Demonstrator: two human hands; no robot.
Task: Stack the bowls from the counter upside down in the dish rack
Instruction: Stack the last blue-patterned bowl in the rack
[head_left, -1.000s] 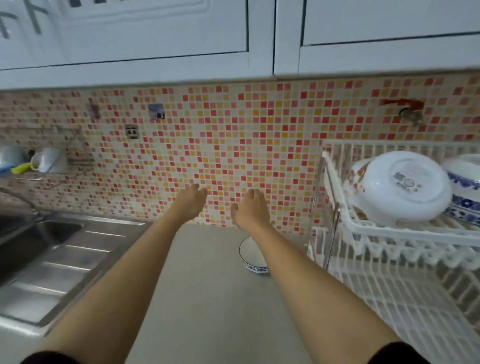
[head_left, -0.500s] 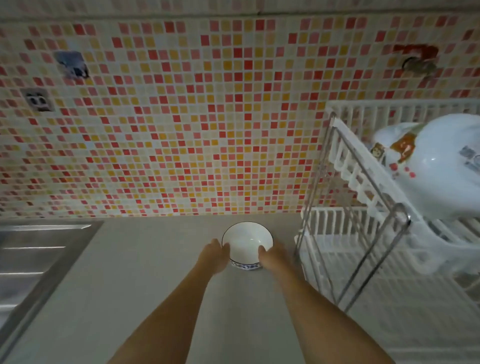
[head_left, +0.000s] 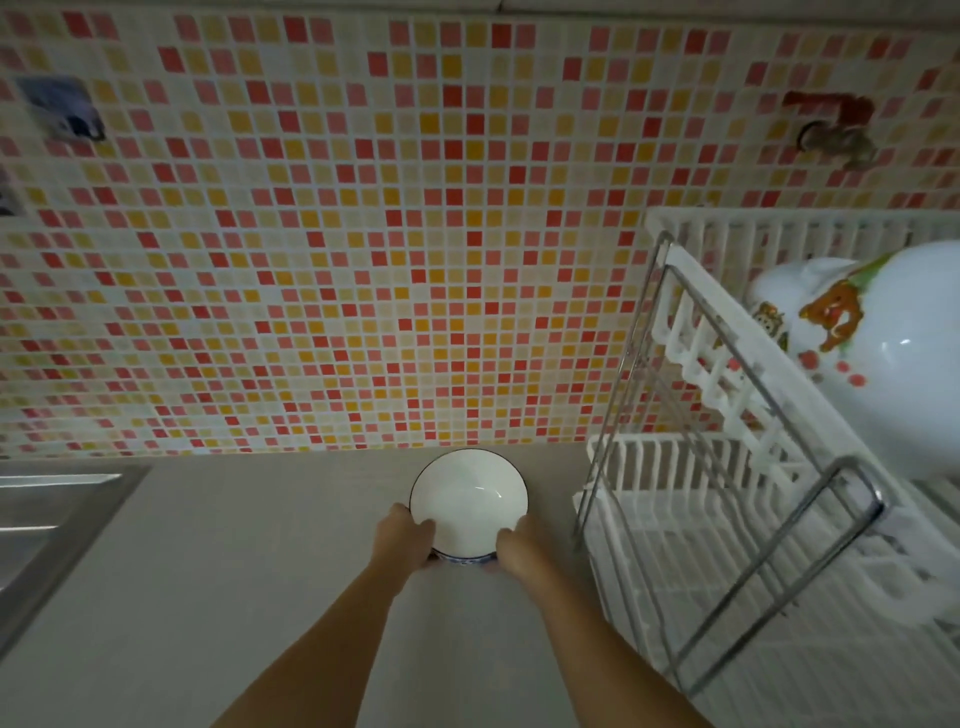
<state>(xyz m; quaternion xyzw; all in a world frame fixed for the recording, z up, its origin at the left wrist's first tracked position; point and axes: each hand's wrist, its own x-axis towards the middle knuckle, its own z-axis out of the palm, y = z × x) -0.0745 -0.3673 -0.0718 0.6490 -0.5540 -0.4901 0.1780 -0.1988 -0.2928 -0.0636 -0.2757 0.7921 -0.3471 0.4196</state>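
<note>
Left hand (head_left: 404, 538): lower centre of the frame, fingers curled round the left side of the bowl (head_left: 469, 504), thumb lying over the rim onto the inner wall. Closed on the bowl.

Right hand (head_left: 521, 545): just right of the left, fingers wrapped round the bowl's right side, thumb on the rim. Closed on the bowl. Both bare forearms run down to the bottom edge.

Bowl: white inside, thin dark rim, blue pattern showing on the outer wall between the two hands. Upright, mouth up, at the back of the counter (head_left: 208, 597) near the wall; whether it rests on the counter or is just lifted cannot be told.

Rack (head_left: 727, 519): right of the frame, just beside the bowl. White plastic trays in a chrome wire frame, two tiers. Lower tray bare where visible. The frame's near posts stand between the bowl and the trays.

Large bowl (head_left: 893, 353): upper tier, right edge, white with an orange print, upside down.

Wall (head_left: 363, 234): mosaic of red, orange, pink and white tiles, upper half of the frame.

Sink (head_left: 47, 519): steel, left edge, well apart from the hands.
</note>
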